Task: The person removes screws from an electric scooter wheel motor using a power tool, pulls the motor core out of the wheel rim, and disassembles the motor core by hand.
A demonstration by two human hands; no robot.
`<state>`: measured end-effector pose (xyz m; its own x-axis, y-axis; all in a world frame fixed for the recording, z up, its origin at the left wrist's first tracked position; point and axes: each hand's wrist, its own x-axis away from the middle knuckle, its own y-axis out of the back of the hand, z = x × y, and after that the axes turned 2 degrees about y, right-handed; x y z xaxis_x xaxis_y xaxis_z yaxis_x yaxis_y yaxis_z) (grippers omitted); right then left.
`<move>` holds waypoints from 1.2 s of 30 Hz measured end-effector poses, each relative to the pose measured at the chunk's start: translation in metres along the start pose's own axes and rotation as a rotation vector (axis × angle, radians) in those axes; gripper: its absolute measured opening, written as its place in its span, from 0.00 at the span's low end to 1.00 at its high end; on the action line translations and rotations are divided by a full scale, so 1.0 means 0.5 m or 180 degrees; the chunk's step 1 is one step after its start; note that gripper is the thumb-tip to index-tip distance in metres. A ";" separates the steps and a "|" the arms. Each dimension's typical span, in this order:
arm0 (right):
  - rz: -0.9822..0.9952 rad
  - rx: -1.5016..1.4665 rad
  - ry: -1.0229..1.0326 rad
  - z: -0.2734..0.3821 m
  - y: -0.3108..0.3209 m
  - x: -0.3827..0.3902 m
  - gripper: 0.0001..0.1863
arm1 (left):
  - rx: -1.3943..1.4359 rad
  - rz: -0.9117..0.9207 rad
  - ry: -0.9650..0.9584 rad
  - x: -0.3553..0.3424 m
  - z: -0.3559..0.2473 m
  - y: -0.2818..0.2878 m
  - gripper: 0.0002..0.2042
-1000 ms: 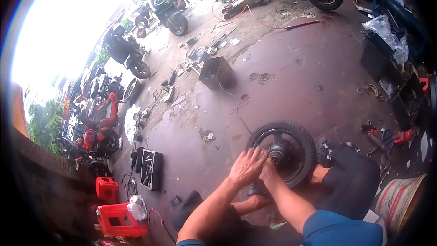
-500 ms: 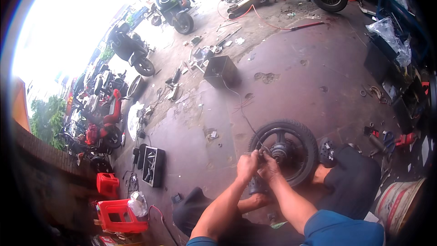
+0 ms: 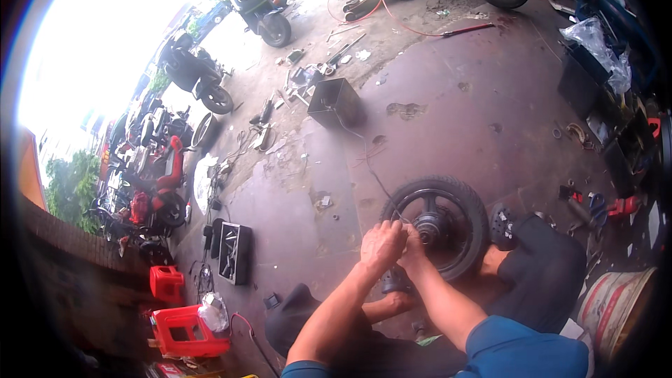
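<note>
- The floor [image 3: 448, 133] carried everything.
- Two scooters stood toward its far left corner: a green one [image 3: 255, 5] and, nearer its left edge, a black one [image 3: 189, 71].
- The wheel [image 3: 432, 225] sat close to the floor's near edge, right of centre, hub side facing up; whether it lay fully flat could not be told.
- A red stool [image 3: 163, 332] stood at the near left corner.
- The metal box [image 3: 327, 113] stood well in from the edges, beyond the wheel.
- The black tray [image 3: 244, 260], toward the left edge, held rod-like pieces.
- The left hand [image 3: 383, 241] was curled over the wheel's near left side, pinching the cable.
- The right hand [image 3: 414, 245] touched it, fingers bunched; their grip was hidden.
- The thin cable [image 3: 383, 183] ran from beside the box, across the tyre, to the hands.
</note>
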<state>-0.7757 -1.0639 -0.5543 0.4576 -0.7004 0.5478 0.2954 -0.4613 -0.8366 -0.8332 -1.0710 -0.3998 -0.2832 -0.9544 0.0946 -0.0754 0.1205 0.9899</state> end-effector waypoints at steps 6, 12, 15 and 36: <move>0.0812 -0.0628 -0.0098 -0.020 0.032 0.009 0.11 | 0.2691 -0.0562 0.2748 -0.010 0.057 -0.088 0.12; 0.0467 -0.0790 0.0134 -0.030 0.113 -0.067 0.11 | 0.0458 -0.0553 0.0171 0.020 0.005 0.009 0.20; 0.0089 -0.0202 0.0402 -0.028 0.062 -0.055 0.14 | -0.0133 -0.0420 -0.0911 0.035 0.009 0.034 0.28; 0.0205 -0.0246 -0.0203 -0.008 0.005 0.013 0.14 | 0.0203 -0.0615 -0.0364 0.055 0.001 0.038 0.25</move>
<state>-0.7754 -1.0717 -0.5526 0.5266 -0.6951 0.4894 0.1991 -0.4588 -0.8659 -0.8430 -1.0947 -0.3788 -0.3640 -0.9246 -0.1123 -0.1980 -0.0411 0.9793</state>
